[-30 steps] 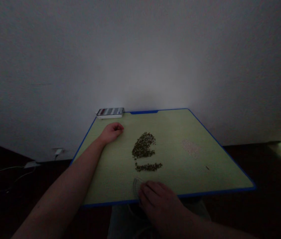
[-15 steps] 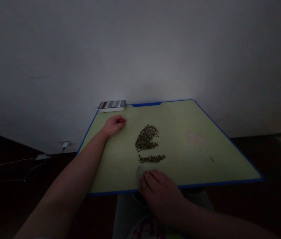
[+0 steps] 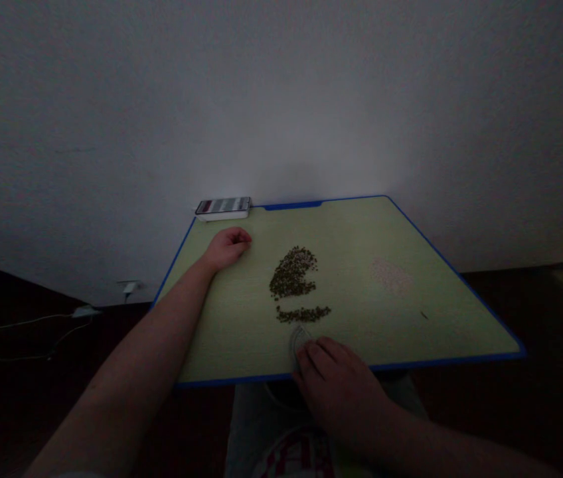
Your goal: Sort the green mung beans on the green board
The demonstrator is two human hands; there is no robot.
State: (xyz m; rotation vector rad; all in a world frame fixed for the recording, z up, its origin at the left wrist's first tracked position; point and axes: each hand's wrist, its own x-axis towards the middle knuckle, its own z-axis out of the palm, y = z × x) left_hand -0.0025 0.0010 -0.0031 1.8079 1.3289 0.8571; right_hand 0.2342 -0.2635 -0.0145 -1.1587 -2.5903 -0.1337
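The hands are well apart. The right hand (image 3: 338, 380) grips a clear curved tool (image 3: 297, 340) near the table's (image 3: 241, 332) front edge, just short of a row of dark grains (image 3: 304, 315). The larger dark pile (image 3: 289, 280) lies beyond. The left hand (image 3: 226, 249) rests loosely curled near the phone (image 3: 222, 205); whether it holds anything cannot be determined.

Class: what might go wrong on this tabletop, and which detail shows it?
The right hand holds a clear curved tool near the strip of dark grains, close to the table's front edge: some might spill over. Second, the left hand is near the phone, which might get knocked.
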